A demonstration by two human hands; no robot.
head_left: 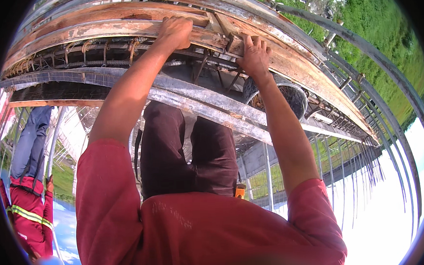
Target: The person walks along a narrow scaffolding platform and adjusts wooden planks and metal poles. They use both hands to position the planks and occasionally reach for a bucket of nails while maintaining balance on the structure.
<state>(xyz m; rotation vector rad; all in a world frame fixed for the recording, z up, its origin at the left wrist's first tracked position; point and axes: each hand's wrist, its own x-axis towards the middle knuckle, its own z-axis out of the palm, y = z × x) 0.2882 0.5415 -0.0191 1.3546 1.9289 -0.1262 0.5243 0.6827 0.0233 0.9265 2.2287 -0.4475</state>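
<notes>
Outdoor construction site, rusty timber formwork [122, 22], steel rebar [100, 54], scaffold tubes [359, 43], grass beyond

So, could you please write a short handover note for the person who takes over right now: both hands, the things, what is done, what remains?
Left hand: fingers curled over the edge of the wooden plank.
Right hand: open, fingers spread, pressed on the same plank further along.
Things: steel bars run just under the plank; a dark bucket sits beside the right wrist.
Done: the plank lies along the bars.
Left: neither hand holds a tool or fastener; whether the plank is fixed cannot be seen.
</notes>
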